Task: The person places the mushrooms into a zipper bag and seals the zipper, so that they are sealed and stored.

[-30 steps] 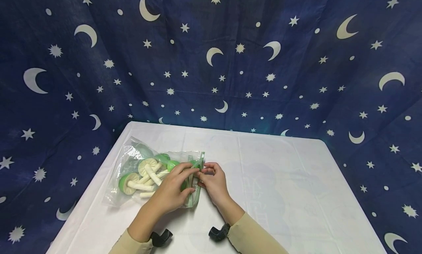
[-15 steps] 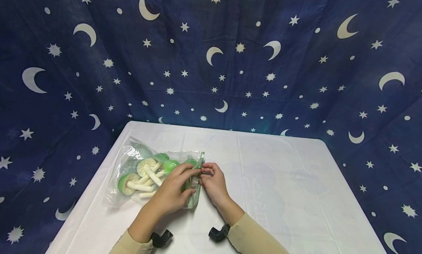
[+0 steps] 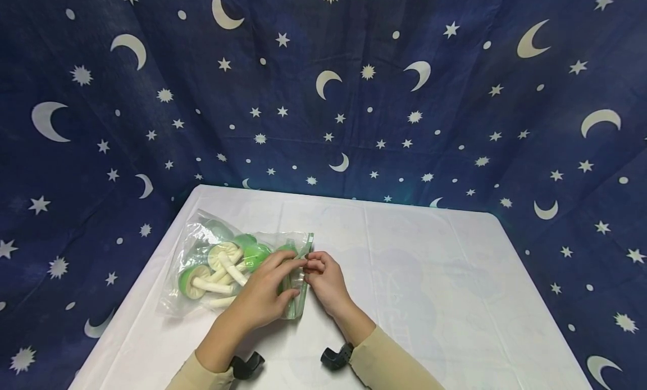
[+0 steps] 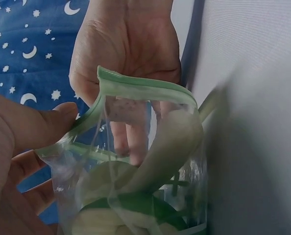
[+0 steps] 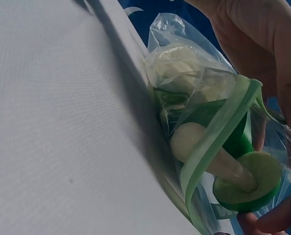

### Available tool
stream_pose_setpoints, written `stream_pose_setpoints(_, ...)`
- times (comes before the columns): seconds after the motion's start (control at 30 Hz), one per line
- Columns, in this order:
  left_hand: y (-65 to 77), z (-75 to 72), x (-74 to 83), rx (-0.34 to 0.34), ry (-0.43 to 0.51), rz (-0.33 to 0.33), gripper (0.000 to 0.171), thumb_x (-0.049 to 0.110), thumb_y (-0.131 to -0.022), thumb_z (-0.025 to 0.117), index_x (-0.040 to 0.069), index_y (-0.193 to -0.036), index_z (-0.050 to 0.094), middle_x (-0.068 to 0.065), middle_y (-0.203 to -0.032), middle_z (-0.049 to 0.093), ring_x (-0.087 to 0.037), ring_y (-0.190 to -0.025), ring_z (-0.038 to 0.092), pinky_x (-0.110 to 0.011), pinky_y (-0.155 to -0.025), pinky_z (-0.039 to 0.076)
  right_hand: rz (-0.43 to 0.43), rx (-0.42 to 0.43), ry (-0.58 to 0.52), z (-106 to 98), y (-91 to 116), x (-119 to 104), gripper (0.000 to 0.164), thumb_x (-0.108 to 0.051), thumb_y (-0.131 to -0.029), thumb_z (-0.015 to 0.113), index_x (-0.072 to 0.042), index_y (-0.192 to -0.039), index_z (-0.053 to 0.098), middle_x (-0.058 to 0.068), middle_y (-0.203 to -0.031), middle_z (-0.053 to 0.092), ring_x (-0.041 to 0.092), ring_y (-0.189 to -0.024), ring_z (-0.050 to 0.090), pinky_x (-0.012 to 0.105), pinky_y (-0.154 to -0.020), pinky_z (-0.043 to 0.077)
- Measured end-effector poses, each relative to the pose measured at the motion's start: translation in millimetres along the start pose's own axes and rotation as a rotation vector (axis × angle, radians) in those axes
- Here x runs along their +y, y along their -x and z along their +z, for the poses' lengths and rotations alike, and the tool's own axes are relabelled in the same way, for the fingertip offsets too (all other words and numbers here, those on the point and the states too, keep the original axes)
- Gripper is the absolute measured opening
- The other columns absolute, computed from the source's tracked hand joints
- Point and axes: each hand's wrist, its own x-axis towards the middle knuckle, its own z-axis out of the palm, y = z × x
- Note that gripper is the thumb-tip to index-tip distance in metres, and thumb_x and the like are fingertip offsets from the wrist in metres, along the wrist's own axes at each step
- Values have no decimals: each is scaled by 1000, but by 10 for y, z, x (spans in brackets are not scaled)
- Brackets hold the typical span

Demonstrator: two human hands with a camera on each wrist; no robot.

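Note:
A clear zip bag [image 3: 174, 289] with a green zip strip [image 5: 219, 132] lies on its side, several green-capped mushrooms [image 3: 214, 286] inside. My left hand [image 3: 265, 291] lies over the bag near its mouth, and the left wrist view shows its thumb [image 4: 62, 117] on the green rim, fingers on the far side. My right hand [image 3: 326, 280] is at the mouth, fingers curled. In the right wrist view its fingertips [image 5: 282, 215] hold the cap of one mushroom [image 5: 255, 178] at the mouth; the stem runs behind the strip. Some mushrooms are hidden under my left hand.
The bag lies on a white-covered table [image 3: 404, 300], left of its middle. A dark blue curtain [image 3: 354, 199] with moons and stars hangs behind the table and along both sides. Black straps [image 3: 336, 356] sit at both wrists.
The mushrooms in the bag have shifted left, and more of a green cap shows beside my left hand. Both hands stay nearly in place at the bag's mouth.

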Motion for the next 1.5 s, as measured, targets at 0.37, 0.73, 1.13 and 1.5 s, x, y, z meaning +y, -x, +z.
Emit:
stream_pose_setpoints(0.37, -8, 11, 0, -8, 21, -10, 66, 5, -81, 92, 16, -142, 69, -8, -144, 64, -25, -138, 60, -48, -116, 54, 29, 32, -141, -34, -41, 54, 56, 14, -83, 49, 4, -137, 56, 13, -123, 62, 28, -111, 68, 26, -86, 64)
stream_pose_setpoints(0.73, -6, 7, -3, -14, 6, -7, 67, 7, -82, 92, 19, -143, 68, -8, -144, 64, -25, -139, 60, -47, -118, 53, 16, 0, -165, -45, -33, 53, 56, 13, -83, 48, 4, -138, 54, 11, -121, 68, 19, -111, 71, 29, -92, 64)
stream_pose_setpoints(1.13, -9, 5, 18, -14, 13, 0, 68, 5, -81, 92, 17, -143, 68, -5, -143, 63, -23, -137, 60, -47, -115, 55, 17, -137, -37, -107, -19, -7, 46, 9, -93, 58, 3, -139, 55, 20, -136, 71, 25, -129, 66, 31, -105, 57)
stream_pose_setpoints(1.5, -3, 20, 6, -29, 16, -29, 66, 8, -84, 91, 18, -144, 67, -5, -145, 62, -25, -140, 59, -49, -119, 52, 64, -179, -170, -212, -47, 23, 58, 7, -92, 54, 5, -149, 46, 28, -148, 62, 25, -131, 67, 38, -111, 58)
